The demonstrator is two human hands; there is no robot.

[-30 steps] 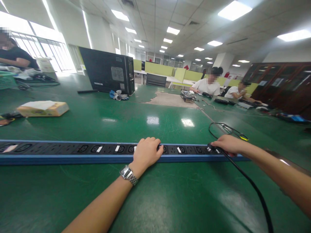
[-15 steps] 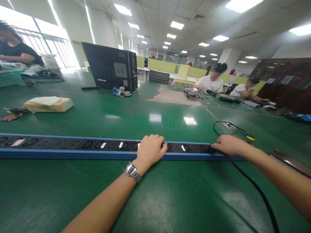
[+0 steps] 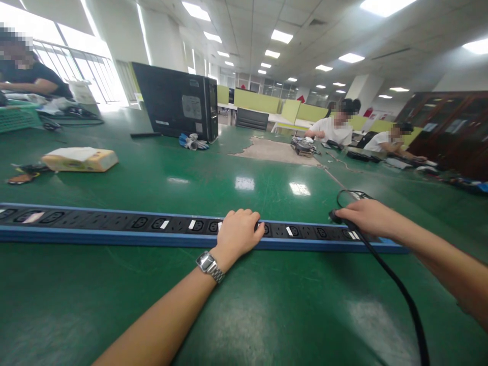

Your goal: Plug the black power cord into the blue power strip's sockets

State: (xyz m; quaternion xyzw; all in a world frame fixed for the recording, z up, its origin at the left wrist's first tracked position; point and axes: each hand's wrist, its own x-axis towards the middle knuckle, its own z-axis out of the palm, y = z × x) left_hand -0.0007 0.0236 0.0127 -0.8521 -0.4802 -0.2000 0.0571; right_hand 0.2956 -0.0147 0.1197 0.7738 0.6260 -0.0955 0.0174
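Note:
A long power strip (image 3: 122, 236) with a blue frame and a row of black sockets lies across the green table. My left hand (image 3: 239, 233), with a metal watch on its wrist, rests over the strip's middle, fingers wrapped across it. To the right, my right hand (image 3: 366, 217) is closed on a black power plug (image 3: 335, 216), held just above the strip's far edge and apart from the sockets. The plug's thick black cord (image 3: 400, 279) drops from under that hand toward the lower right. White stickers mark several sockets.
A black computer case (image 3: 175, 101) stands at the back, with gloves (image 3: 193, 142) before it. On the left lie a tissue pack (image 3: 81, 160) and a green basket (image 3: 17, 119). A cable loop (image 3: 351, 193) lies behind my right hand. Other people sit at the far right and left.
My right hand has lifted the plug up and away from the strip's right-end sockets, uncovering a stickered socket there. My left hand has stayed on the strip.

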